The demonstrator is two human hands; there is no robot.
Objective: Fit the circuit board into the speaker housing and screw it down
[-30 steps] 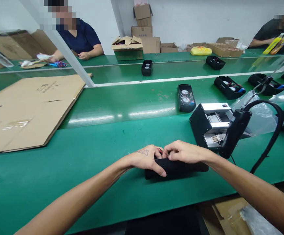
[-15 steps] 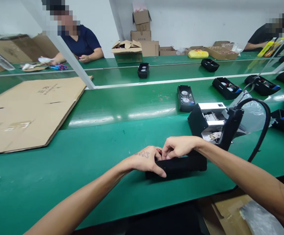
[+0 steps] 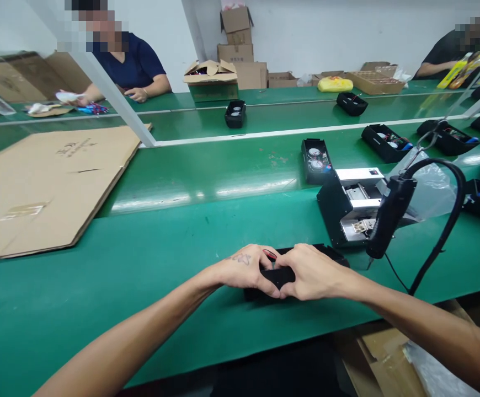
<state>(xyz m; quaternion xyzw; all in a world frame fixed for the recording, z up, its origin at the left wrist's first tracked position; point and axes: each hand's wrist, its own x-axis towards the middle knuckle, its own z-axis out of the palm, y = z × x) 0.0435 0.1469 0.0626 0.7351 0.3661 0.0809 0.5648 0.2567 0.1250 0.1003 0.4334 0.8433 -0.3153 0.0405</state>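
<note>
On the green bench in front of me lies a black speaker housing [image 3: 325, 255], its hollow side up; a bit of red and black wire [image 3: 270, 255] shows at its rim. My left hand [image 3: 250, 269] grips the housing's near wall at the left, thumb outside and fingers inside. My right hand [image 3: 312, 273] is closed over the same wall just to the right, its thumb on the outer face close to the left thumb. Both hands hide most of the inside, so what the fingertips touch in there does not show.
A hanging electric screwdriver [image 3: 391, 218] and a screw feeder [image 3: 358, 201] stand to the right. Several black housings with round speakers, one [image 3: 318, 160] behind the feeder, sit on the line. Flat cardboard [image 3: 58, 182] lies left. Two people sit across.
My right hand has come down from inside the housing onto its near wall, thumb now outside. The left hand keeps its hold. The view has shifted slightly.
</note>
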